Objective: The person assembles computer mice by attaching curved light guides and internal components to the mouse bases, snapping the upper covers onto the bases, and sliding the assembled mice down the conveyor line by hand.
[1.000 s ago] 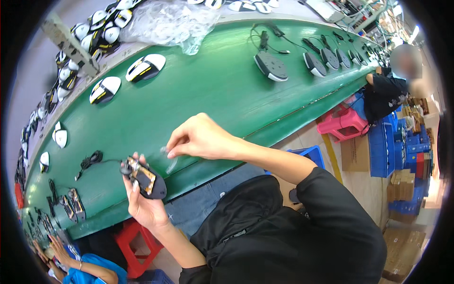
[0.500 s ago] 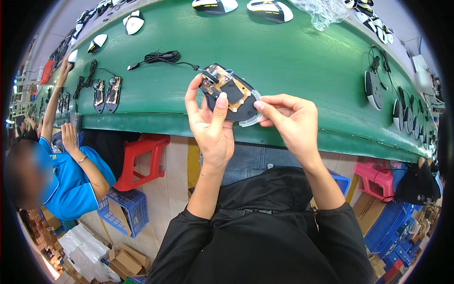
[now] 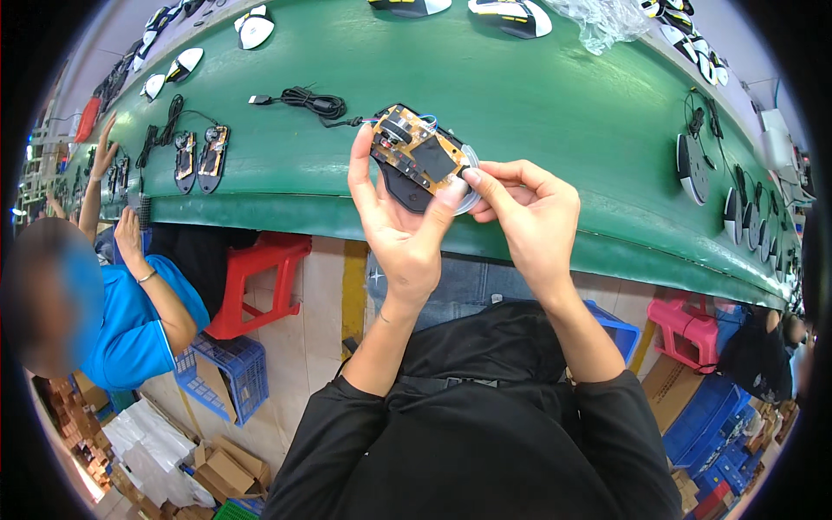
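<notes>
Above the near edge of the green bench, my left hand (image 3: 400, 227) grips an opened computer mouse base (image 3: 403, 185) from below and the left, its thumb pressing near the right end. A tan circuit board (image 3: 407, 154) with a scroll wheel lies in the black base. Its black cable (image 3: 314, 101) runs off to the left and rests coiled on the bench. A curved clear plastic strip (image 3: 471, 159) sits along the right end of the base. My right hand (image 3: 529, 208) pinches the strip there, its thumb next to my left thumb.
On the green bench (image 3: 286, 173), two opened mouse bases (image 3: 199, 160) lie at left and white-black mouse shells (image 3: 511, 16) at the far side. Clear plastic wrap (image 3: 598, 22) is behind. More mice (image 3: 691, 160) stand at right. A co-worker in a blue shirt (image 3: 139, 321) sits at left.
My left thumb has moved from the board to the strip's end of the base. The strip now sits closer against the base. The co-worker's raised hand has come back from a white shell.
</notes>
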The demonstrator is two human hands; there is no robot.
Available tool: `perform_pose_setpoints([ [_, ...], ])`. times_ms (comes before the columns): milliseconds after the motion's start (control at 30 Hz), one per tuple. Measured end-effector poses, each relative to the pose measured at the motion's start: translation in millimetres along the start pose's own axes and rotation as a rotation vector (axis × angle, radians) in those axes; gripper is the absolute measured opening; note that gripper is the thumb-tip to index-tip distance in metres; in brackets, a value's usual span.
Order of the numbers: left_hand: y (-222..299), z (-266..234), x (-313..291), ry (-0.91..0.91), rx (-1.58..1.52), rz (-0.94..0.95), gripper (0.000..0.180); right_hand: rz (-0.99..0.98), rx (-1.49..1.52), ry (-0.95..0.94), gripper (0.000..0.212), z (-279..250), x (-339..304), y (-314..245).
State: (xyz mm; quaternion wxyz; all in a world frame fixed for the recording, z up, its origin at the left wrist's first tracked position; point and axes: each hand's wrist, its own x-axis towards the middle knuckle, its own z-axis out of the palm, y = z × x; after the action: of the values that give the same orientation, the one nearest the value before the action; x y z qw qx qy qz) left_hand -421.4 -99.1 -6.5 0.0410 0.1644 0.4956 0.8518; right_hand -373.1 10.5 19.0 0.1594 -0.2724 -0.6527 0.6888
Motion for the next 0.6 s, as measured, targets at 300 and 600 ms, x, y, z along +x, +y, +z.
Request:
perform_pose_setpoints([
  [300,2.9,-11.9,-2.8,0.018,-0.143,-0.183,0.098,0.229,0.255,-0.166,0.019,-3.4,0.8,5.0],
  [600,7.4,-20.3,0.9,-0.121,-0.281,-0.26,0.103,0.29,0.141,-0.272,0.014,-19.7,14.9,-2.1],
])
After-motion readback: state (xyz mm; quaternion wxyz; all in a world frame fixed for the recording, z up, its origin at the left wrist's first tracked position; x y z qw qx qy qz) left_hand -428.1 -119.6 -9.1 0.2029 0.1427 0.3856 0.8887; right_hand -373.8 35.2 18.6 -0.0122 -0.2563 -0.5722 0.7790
